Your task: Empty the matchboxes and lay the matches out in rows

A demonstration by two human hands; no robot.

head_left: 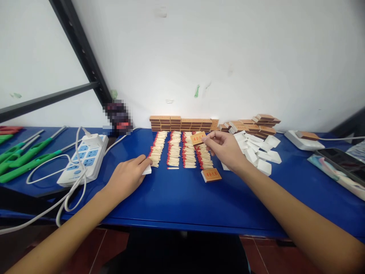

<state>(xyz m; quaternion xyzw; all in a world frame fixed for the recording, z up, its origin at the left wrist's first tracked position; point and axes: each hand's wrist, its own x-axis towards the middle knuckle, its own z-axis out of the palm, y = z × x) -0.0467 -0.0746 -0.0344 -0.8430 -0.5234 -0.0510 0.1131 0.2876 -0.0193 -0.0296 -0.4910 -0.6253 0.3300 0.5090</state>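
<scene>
My left hand [128, 173] is closed on a small white matchbox tray [147, 170], which sits low near the blue tabletop; most of it is hidden by my fingers. Between thumb and fingers, my right hand [224, 148] pinches an orange matchbox [197, 138] with red lettering, raised over the matches. Whether a tray is inside it I cannot tell. Red-tipped matches [173, 148] lie in several columns between my hands. Another matchbox [211, 175] rests on the table below the right-hand column, its white end showing.
Stacked matchboxes [179, 123] line the wall, with a looser pile [253, 125] to their right. White trays [261, 150] are heaped beyond my right wrist. A power strip [85, 160] with cables and green lighters [31, 154] lie left. A phone [342, 163] is far right.
</scene>
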